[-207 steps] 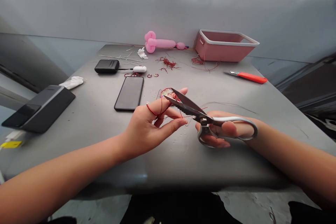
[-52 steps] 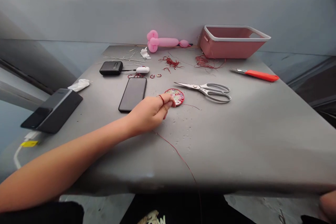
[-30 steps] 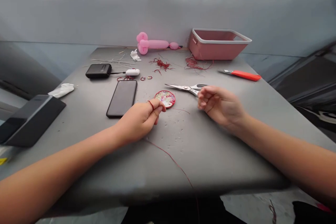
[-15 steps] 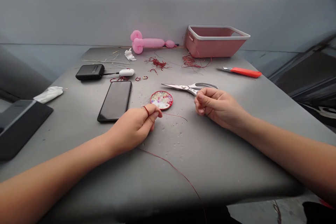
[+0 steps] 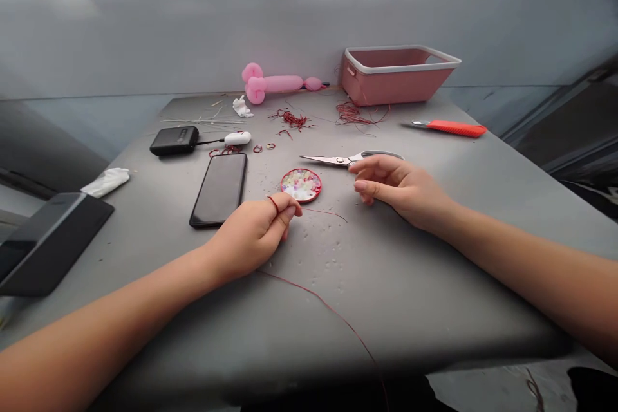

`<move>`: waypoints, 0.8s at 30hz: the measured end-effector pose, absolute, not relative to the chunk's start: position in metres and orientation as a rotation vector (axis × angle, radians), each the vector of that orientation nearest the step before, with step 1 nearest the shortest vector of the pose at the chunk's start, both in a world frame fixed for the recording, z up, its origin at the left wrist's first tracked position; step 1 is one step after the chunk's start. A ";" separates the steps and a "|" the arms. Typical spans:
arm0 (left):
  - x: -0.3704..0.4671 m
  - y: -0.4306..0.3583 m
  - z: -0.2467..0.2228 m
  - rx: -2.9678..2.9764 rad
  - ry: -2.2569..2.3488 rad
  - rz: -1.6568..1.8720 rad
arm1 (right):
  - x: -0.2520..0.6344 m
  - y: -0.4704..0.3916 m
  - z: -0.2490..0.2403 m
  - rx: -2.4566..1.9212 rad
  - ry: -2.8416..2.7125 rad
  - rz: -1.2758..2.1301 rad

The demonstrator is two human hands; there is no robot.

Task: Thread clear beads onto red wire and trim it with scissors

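Note:
My left hand [image 5: 258, 228] pinches a thin dark red cord [image 5: 333, 310]; a short end sticks out past the fingertips, and a long length runs down over the table's front edge. Red cord is also wound round the index finger. Just beyond the fingertips lies a round red-rimmed dish [image 5: 309, 198] of small pale and pink beads [image 5: 300, 181]. To the right, my right hand [image 5: 393, 190] hovers with thumb and fingers apart and nothing visible between them. Behind it are scissors [image 5: 340, 160], their handles partly hidden by the hand.
A phone [image 5: 219, 190] lies left of the dish, near a black power bank [image 5: 174, 140] cabled to a white case [image 5: 237, 138]. Cord scraps [image 5: 294, 120], a pink balloon [image 5: 282, 83] and a pink basket [image 5: 393, 85] are at the back. An orange cutter [image 5: 456, 129] lies right.
The fingers of my right hand have spread from a closed pinch. My left hand keeps its pinch on the cord. The whole view has shifted slightly.

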State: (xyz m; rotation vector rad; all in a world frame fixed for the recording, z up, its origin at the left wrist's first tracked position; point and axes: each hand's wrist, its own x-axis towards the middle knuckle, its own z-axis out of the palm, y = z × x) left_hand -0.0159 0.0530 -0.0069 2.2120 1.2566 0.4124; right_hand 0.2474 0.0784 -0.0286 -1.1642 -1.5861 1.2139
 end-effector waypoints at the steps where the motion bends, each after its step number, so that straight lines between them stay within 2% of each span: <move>1: -0.016 0.053 -0.007 2.213 1.255 0.408 | 0.248 0.078 -0.027 -1.212 -1.612 1.201; 5: -0.017 0.054 -0.008 2.215 1.249 0.437 | 0.249 0.075 -0.024 -1.307 -1.710 1.142; 17: -0.016 0.053 -0.010 2.233 1.294 0.355 | 0.248 0.073 -0.027 -1.234 -1.787 1.118; 24: -0.016 0.051 -0.001 2.282 1.207 0.276 | 0.226 0.090 -0.025 -1.155 -2.143 0.564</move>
